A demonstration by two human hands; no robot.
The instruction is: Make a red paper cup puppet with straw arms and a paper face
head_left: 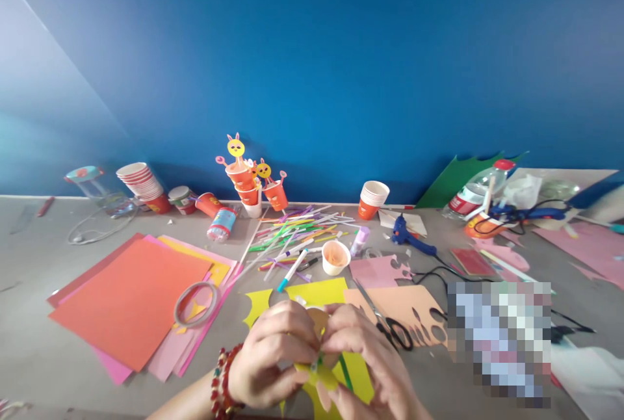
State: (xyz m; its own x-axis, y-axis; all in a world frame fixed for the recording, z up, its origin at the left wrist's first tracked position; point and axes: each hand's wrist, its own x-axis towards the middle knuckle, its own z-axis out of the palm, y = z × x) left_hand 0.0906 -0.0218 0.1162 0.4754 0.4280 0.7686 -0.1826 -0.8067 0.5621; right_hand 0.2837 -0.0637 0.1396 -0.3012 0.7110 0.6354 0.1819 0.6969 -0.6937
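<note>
We have both hands at the bottom centre of the frame, working close over a small yellow piece (327,378). Our left hand (273,355) curls with thumb and fingers nearly closed, pinching the piece's left side; our right hand (368,358) bends in from the other side, its fingertips almost together on the piece. Two pinches probably steady something so small and light; what lies between the tips is partly hidden, so we cannot tell how it is joined.

Beneath, the yellow sheet (322,291) spreads with curved bites along its edge. The scissors (400,334) lie right of centre on the peach sheet (409,298), handles towards us, likely for an easy grab. At the left, the tape (211,316) sits on the edge of the paper stack (131,296), perhaps just parked there. The straws (292,235) lie mid-frame, seemingly pushed back to free room near our hands.
</note>
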